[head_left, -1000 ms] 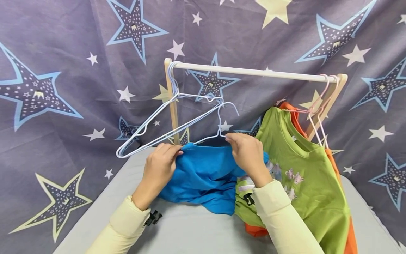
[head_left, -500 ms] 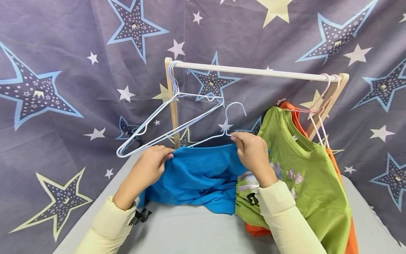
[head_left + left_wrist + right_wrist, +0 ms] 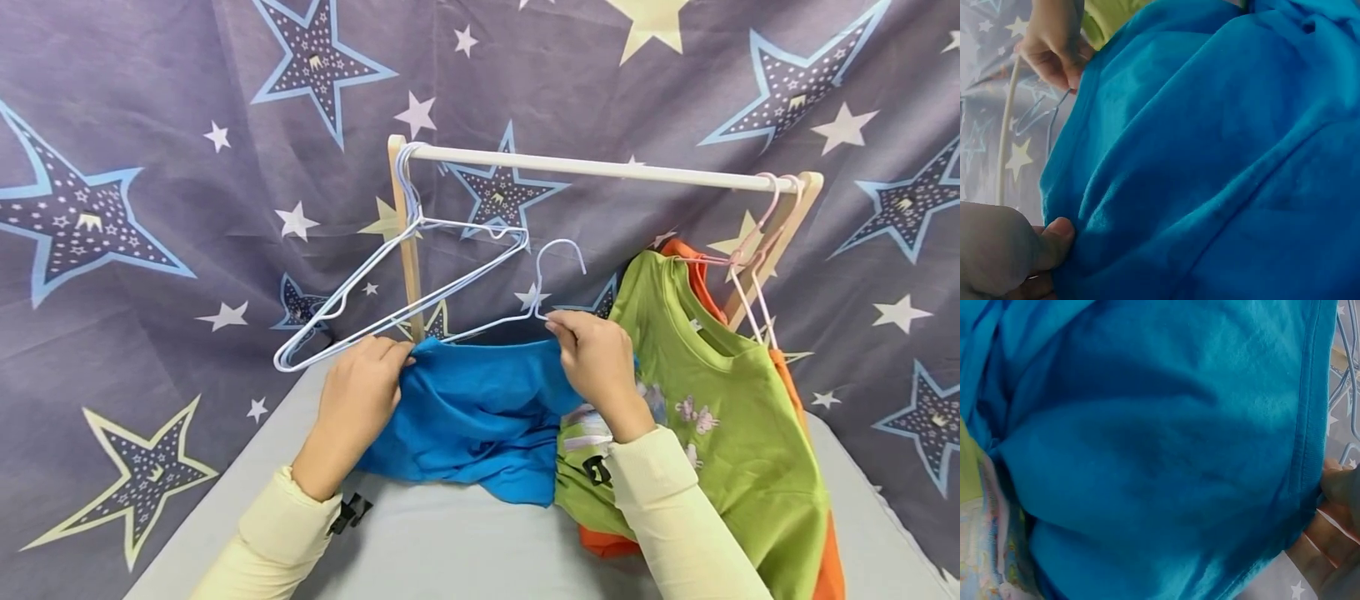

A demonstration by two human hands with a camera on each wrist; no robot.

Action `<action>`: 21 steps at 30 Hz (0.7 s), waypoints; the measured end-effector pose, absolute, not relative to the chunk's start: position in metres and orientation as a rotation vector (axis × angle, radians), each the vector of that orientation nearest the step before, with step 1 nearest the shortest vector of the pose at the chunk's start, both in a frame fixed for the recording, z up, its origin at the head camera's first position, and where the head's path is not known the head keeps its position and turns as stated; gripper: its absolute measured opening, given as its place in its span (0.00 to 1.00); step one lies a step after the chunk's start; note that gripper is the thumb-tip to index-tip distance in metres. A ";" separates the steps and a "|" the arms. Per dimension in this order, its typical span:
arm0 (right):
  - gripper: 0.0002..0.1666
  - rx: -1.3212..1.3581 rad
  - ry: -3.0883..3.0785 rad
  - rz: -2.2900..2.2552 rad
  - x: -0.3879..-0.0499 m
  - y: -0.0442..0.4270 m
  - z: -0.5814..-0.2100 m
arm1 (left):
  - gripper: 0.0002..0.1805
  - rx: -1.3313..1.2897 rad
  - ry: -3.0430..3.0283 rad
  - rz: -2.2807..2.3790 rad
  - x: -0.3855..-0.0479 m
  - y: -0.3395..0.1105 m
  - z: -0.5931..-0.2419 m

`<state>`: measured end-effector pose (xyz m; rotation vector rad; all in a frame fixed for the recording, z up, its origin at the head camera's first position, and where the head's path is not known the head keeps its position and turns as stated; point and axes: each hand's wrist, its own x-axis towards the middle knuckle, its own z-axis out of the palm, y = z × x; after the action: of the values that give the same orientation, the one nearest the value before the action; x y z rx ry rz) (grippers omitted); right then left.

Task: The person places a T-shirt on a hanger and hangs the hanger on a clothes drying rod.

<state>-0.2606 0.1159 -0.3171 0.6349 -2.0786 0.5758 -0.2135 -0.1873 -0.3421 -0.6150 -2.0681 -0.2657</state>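
Observation:
A blue shirt [image 3: 480, 408] lies bunched on the grey surface, its upper edge raised between both hands. My left hand [image 3: 358, 402] pinches that edge at its left end; the thumb shows on the cloth in the left wrist view. Near its neck, my right hand [image 3: 600, 360] holds a pale blue wire hanger [image 3: 538, 279], with its fingers also against the shirt's edge. The hanger's hook points up and right, and one arm slopes left behind the fabric. Its lower part is hidden by the shirt [image 3: 1210, 137].
Several pale blue hangers [image 3: 352, 302] hang at the left of a rack with a white rail [image 3: 600, 171]. On the right, a green shirt [image 3: 742, 417] and orange clothing [image 3: 823, 550] hang from pink hangers [image 3: 765, 221]. A star-patterned curtain [image 3: 225, 192] stands behind.
My right hand and the hanger have moved slightly right, then stayed. The left hand slid left along the shirt's edge, then came back a little to the right.

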 end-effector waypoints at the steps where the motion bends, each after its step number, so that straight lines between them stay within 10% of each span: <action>1: 0.06 0.636 -2.080 0.575 -0.261 0.116 -0.318 | 0.09 -0.612 -2.065 -0.259 -0.214 -0.188 -0.343; 21: 0.07 0.771 -2.021 0.601 -0.271 0.122 -0.328 | 0.04 -0.599 -2.303 -0.463 -0.218 -0.190 -0.341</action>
<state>-0.2706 0.1222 -0.3277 0.7709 -2.0211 0.6006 -0.2175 -0.1900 -0.3412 -0.5992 -2.3031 -0.4633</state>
